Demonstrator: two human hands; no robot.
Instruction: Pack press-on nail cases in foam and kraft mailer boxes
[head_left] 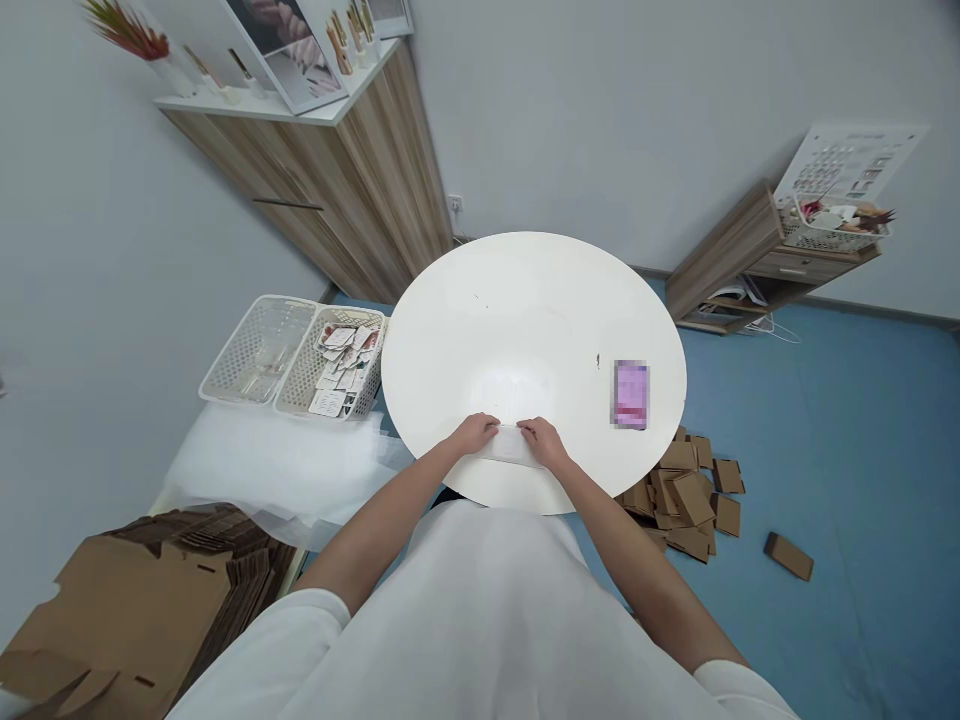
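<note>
A thin whitish, partly see-through sheet [511, 446] lies near the front edge of the round white table [525, 290]. My left hand [475, 433] has its fingers closed at the sheet's far left corner. At the opposite corner, my right hand [543, 440] grips the same far edge with its fingertips. Whether anything lies inside or under the sheet cannot be made out. Off to the right on the tabletop rests a purple, blurred-out rectangle [631, 395], apart from both hands.
Left of the table stand a basket of clear plastic pieces [259, 350] and a basket of cards [330, 362]. Nearer me are white translucent sheets [270, 460] and stacked flat cardboard [127, 610]. Small brown boxes [679, 495] pile on the floor at right. A wooden cabinet [360, 170] stands behind.
</note>
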